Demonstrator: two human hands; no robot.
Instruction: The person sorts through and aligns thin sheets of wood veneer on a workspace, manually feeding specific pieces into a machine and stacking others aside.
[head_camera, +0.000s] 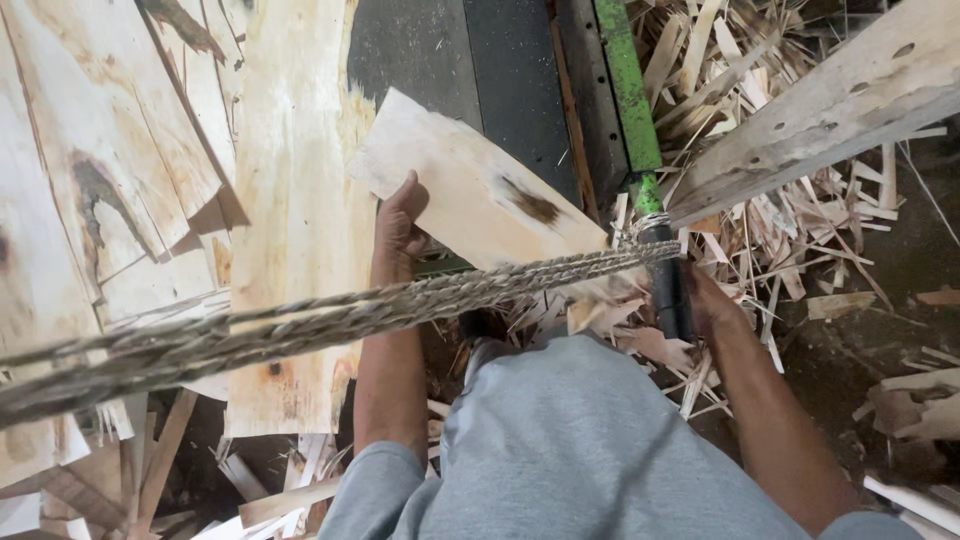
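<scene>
The person wears a grey top with sleeves pushed above the elbows.

left hand (400, 225): grips the edge of a thin wood sheet (475, 190), tilted over a dark machine bed (450, 50)
right hand (705, 300): closed around the black grip of a green lever (630, 100)
rope (300, 325): braided, stretched across to the lever
floor: wood scraps (760, 230); a plank (820, 110) slants above them

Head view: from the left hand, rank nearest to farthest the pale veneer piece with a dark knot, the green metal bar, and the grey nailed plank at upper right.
1. Pale veneer piece with a dark knot: held by the left hand.
2. Green metal bar: right of it, upper centre.
3. Grey nailed plank: far upper right.
</scene>
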